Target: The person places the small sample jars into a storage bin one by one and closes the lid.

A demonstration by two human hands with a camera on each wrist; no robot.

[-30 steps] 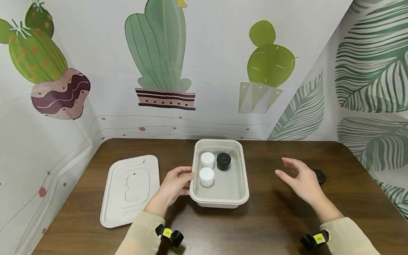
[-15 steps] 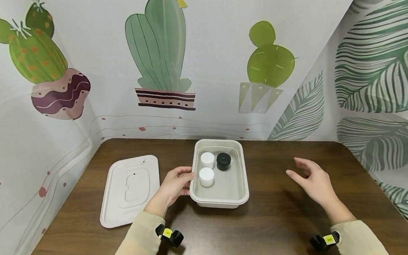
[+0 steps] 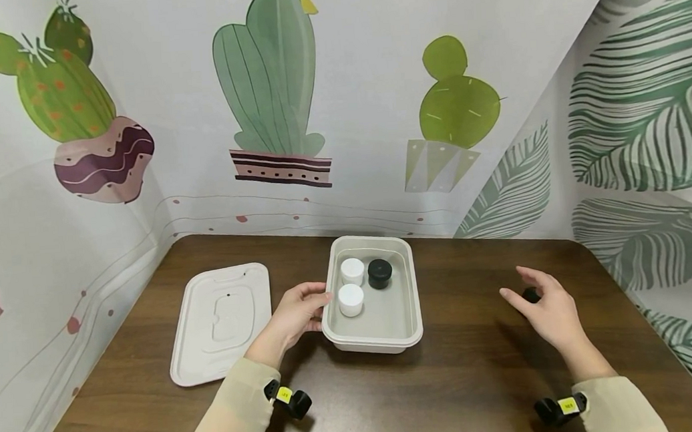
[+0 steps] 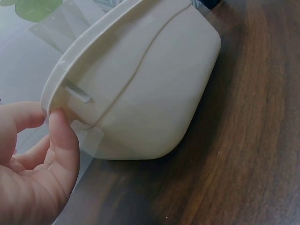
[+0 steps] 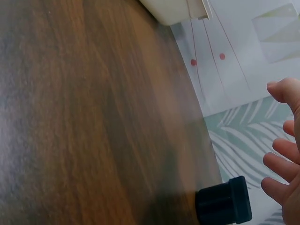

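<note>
A beige tray (image 3: 402, 309) stands mid-table and holds two white jars (image 3: 352, 270) (image 3: 350, 299) and a black jar (image 3: 379, 273). My left hand (image 3: 301, 311) rests against the tray's left rim, fingertips (image 4: 60, 126) touching the rim's edge (image 4: 70, 70). Out to the right, my right hand (image 3: 542, 308) hovers with relaxed, spread fingers (image 5: 281, 161) just above a small black jar (image 3: 530, 295) that stands on the table (image 5: 224, 204). The hand holds nothing and partly hides that jar in the head view.
The tray's flat beige lid (image 3: 221, 322) lies to the left of my left hand. Printed cactus and leaf backdrops wall the table (image 3: 466, 381) at the back, left and right. Bare wood lies between tray and right hand.
My right hand has moved right and slightly toward me, ending over the black jar on the table. The left hand and tray have stayed put.
</note>
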